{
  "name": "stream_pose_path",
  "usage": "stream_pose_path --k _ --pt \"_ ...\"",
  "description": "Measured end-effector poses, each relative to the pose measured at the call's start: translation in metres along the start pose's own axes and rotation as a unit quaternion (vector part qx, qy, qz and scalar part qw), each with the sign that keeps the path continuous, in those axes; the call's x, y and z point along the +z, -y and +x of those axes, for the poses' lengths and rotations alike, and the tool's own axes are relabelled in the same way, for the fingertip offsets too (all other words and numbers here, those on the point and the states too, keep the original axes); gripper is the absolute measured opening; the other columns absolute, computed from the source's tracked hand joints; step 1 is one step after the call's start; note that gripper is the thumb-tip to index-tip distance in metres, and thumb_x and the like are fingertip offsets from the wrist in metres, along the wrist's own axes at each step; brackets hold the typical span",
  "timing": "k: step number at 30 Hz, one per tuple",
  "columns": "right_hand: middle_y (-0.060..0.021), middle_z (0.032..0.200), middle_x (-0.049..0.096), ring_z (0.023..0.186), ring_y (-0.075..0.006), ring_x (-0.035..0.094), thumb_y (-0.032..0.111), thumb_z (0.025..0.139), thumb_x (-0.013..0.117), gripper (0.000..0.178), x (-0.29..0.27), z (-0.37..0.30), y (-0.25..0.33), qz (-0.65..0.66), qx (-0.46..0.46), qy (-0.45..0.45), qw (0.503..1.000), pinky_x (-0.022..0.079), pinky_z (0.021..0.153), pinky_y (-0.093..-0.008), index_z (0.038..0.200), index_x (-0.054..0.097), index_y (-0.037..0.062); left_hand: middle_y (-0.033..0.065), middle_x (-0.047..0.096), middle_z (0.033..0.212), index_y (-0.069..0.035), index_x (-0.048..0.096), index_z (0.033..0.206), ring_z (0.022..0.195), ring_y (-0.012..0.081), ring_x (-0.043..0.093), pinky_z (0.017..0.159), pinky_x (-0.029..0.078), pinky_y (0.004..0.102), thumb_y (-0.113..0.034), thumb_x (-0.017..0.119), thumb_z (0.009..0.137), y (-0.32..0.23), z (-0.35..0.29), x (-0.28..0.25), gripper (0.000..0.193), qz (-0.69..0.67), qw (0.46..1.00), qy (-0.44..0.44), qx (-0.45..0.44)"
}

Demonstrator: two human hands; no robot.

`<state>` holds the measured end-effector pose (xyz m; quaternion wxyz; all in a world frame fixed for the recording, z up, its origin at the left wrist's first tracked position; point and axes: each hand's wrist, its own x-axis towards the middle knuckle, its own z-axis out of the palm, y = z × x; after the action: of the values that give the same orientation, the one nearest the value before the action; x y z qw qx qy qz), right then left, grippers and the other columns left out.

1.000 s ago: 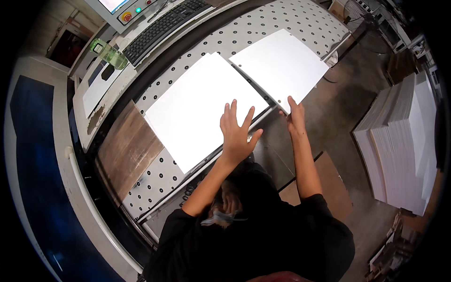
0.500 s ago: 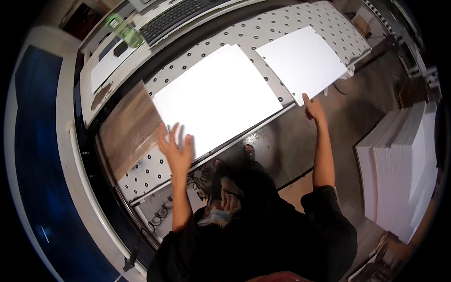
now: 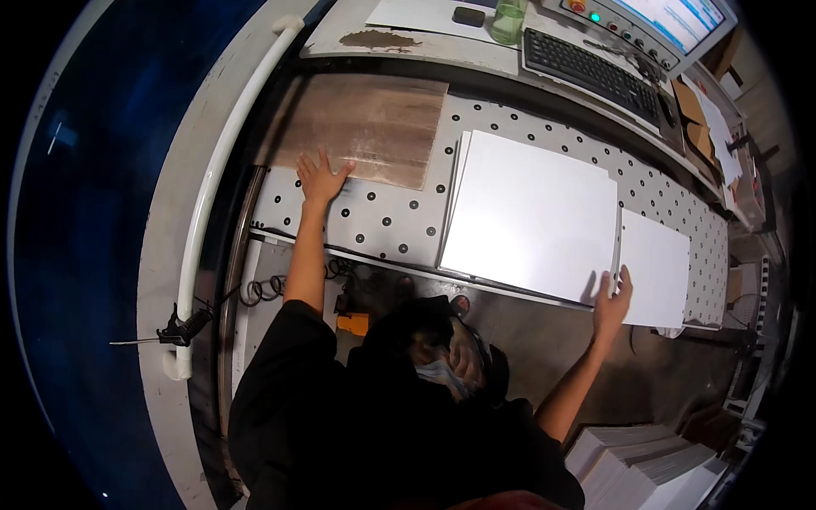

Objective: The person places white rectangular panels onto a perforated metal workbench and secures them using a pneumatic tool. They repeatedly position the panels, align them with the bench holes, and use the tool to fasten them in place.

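Note:
A brown wood-look board (image 3: 357, 119) lies at the left of the pale, dotted table top. Spread fingers of my left hand (image 3: 321, 178) rest flat across its near edge, with nothing held. In the middle sits a slightly uneven stack of white sheets (image 3: 535, 212). A separate white sheet (image 3: 654, 263) lies to its right. My right hand (image 3: 612, 302) is at the near end of the narrow gap between stack and sheet, thumb and fingers apart. Whether its fingertips touch either edge is hard to make out.
Behind the table are a keyboard (image 3: 591, 78), a green bottle (image 3: 508, 21) and a control panel (image 3: 625, 30) with a lit screen. A white rail (image 3: 223, 161) runs along the left. Thick stacks of white boards (image 3: 642, 467) stand at the lower right.
The view has turned. My left hand has gone from the white stack's left corner onto the brown board's edge. My right hand has left the right sheet's near corner for the gap.

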<state>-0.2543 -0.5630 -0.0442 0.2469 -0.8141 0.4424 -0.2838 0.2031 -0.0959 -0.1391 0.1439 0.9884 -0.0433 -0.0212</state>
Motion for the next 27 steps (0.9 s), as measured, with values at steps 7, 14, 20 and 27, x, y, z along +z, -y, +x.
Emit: stream_pose_path --k 7,14,20,27 --pt "-0.024 0.14 0.054 0.129 -0.0385 0.055 0.025 0.095 0.069 0.048 0.041 0.002 -0.005 -0.062 -0.048 0.008 0.997 0.043 0.11 -0.0452 0.134 0.059 -0.0023 0.0414 0.009 0.161 -0.01 0.024 0.163 0.154 0.0517 0.005 0.125 0.005 0.054 -0.09 0.053 0.077 0.055 0.039 -0.014 0.12 0.013 1.0 0.006 -0.014" --pt "-0.0231 0.126 0.063 0.122 -0.0373 0.057 0.019 0.088 0.075 0.039 0.055 0.002 -0.002 -0.044 -0.119 0.016 0.992 0.046 0.105 -0.0477 0.122 0.069 0.0013 0.0361 0.044 0.149 -0.003 0.035 0.157 0.139 0.0482 0.045 0.114 0.038 0.0516 -0.078 0.066 0.076 0.094 0.068 -0.048 0.115 -0.036 0.999 0.03 -0.003" --pt "-0.0273 0.123 0.061 0.121 -0.0409 0.056 0.018 0.085 0.078 0.036 0.106 -0.017 0.06 -0.001 -0.127 0.019 0.992 0.05 0.099 -0.0487 0.116 0.072 0.0012 0.0348 0.051 0.144 0.003 0.051 0.145 0.137 0.0466 0.047 0.12 0.029 0.0518 -0.073 0.071 0.077 0.119 0.082 -0.043 0.104 -0.083 0.996 0.004 0.03" --pt "-0.0256 0.128 0.055 0.128 -0.0399 0.048 0.021 0.084 0.078 0.035 0.184 -0.04 0.163 0.009 -0.123 0.037 0.992 0.04 0.109 -0.0492 0.116 0.073 0.0086 0.0324 0.052 0.144 -0.012 0.061 0.141 0.139 0.0473 0.044 0.118 0.032 0.0515 -0.074 0.054 0.088 0.117 0.085 -0.045 0.082 -0.039 0.998 -0.048 0.008"
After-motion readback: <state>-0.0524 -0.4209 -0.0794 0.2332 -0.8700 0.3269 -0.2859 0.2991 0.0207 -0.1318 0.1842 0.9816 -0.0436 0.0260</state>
